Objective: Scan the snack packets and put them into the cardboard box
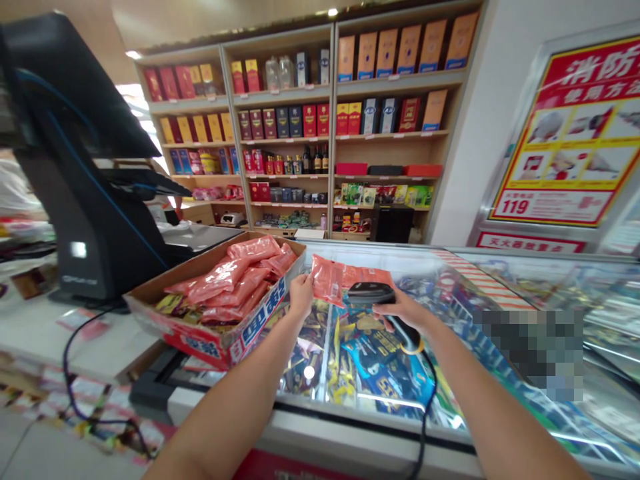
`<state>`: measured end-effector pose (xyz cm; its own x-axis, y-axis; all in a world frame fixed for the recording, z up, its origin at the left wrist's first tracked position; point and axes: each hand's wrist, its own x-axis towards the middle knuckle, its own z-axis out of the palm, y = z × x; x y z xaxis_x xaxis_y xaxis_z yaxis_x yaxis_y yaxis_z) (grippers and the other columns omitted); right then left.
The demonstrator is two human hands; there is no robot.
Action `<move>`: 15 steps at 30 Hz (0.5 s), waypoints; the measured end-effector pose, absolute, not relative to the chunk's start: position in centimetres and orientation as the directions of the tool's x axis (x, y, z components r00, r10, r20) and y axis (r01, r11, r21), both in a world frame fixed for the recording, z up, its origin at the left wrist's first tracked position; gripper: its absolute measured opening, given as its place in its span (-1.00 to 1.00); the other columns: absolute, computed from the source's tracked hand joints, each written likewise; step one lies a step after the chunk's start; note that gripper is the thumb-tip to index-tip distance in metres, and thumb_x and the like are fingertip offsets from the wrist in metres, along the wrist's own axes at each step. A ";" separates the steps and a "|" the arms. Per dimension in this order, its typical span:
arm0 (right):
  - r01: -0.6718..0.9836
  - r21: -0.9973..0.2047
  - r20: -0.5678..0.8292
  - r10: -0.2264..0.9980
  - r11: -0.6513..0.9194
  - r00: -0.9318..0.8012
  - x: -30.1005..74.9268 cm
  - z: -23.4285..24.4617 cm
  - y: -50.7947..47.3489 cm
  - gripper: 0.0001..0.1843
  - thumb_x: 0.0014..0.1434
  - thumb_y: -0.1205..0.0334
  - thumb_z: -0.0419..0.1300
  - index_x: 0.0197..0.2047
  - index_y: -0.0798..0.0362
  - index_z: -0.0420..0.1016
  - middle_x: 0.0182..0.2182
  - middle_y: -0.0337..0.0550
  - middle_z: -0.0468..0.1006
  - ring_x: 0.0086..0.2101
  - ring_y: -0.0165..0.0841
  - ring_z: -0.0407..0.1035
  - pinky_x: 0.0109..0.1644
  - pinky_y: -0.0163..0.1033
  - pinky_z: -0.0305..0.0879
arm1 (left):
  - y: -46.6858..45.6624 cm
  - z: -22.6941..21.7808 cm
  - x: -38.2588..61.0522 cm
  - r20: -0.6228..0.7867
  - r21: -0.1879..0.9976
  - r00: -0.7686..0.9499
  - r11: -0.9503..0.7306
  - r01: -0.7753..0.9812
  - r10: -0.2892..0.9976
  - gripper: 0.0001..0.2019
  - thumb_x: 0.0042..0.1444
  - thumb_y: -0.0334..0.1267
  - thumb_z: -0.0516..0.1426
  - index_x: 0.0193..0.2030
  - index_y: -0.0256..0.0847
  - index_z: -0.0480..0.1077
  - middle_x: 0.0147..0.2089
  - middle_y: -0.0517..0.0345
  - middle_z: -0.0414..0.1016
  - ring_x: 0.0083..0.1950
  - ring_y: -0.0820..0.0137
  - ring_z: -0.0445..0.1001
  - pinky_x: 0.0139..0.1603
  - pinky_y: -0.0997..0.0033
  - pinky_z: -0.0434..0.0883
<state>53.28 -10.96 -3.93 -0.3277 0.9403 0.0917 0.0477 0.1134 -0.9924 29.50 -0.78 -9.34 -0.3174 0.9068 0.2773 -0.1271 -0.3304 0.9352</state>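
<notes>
Head view: I log the left hand point(301, 295) pinched on a pink wrapped packet point(345, 277) above the freezer's glass lid point(500, 280); the right hand point(407, 310) closed round a barcode scanner point(373, 293); I judge that a weak pinch could drop the packet, and a taut scanner cable point(429, 400) could snag.

Near the middle of the frame, the person's left hand point(301, 295) is pinching the end of a flat, translucent salmon-pink plastic sausage packet point(350, 277), which is lying nearly level and slightly crumpled. The right hand point(406, 310) is gripping a black handheld barcode scanner point(373, 293) just right of centre, its head tilting over the packet's lower edge and sitting just in front of it. A yellow ring is circling the scanner's handle near its base, and a black coiled cord point(429, 400) is trailing down toward the bottom of the frame.
</notes>
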 end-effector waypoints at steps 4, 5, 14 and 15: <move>0.051 -0.992 0.090 0.937 0.113 -0.336 53.2 -3.8 -11.1 -0.60 -0.15 0.22 0.38 -0.18 0.09 0.50 -0.64 -0.29 0.51 -0.75 -0.46 0.29 -0.71 -0.41 0.13 | -0.6 -9.4 29.3 0.275 0.940 -0.306 -0.321 -0.112 0.912 -0.61 -0.10 0.04 0.23 -0.58 -0.29 0.36 -0.63 0.26 0.25 -0.56 0.52 0.25 -0.54 0.53 0.18; 0.051 -0.992 0.089 0.937 0.112 -0.337 53.2 -3.8 -11.1 -0.60 -0.15 0.22 0.38 -0.18 0.09 0.50 -0.63 -0.29 0.51 -0.75 -0.46 0.30 -0.71 -0.40 0.13 | -0.6 -9.4 29.3 0.270 0.943 -0.302 -0.314 -0.110 0.914 -0.61 -0.10 0.05 0.23 -0.59 -0.29 0.35 -0.64 0.26 0.24 -0.56 0.52 0.26 -0.54 0.54 0.18; -0.083 -0.988 0.130 0.991 0.127 -0.032 55.5 -3.8 -9.1 -0.68 -0.17 0.07 0.39 -0.47 0.13 0.47 -0.66 -0.17 0.51 -0.74 -0.40 0.32 -0.67 -0.31 0.24 | -0.6 -9.2 31.2 0.134 0.952 -0.249 -0.195 -0.238 0.959 -0.58 -0.19 0.10 0.26 -0.59 -0.27 0.33 -0.62 0.23 0.31 -0.59 0.51 0.28 -0.55 0.52 0.20; -0.130 -0.980 0.148 0.988 0.153 0.043 56.0 -3.6 -9.0 -0.69 -0.15 0.05 0.38 -0.49 0.13 0.46 -0.69 -0.18 0.48 -0.74 -0.40 0.31 -0.68 -0.31 0.23 | -0.5 -9.1 32.0 0.125 0.952 -0.231 -0.182 -0.247 0.965 -0.59 -0.18 0.08 0.25 -0.59 -0.27 0.32 -0.62 0.22 0.31 -0.60 0.51 0.29 -0.55 0.52 0.21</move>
<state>56.00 -8.96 -3.63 0.0433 0.9880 0.1482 -0.1295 0.1526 -0.9798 31.99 -0.45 -9.13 -0.2308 0.9650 0.1247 -0.2470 -0.1821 0.9517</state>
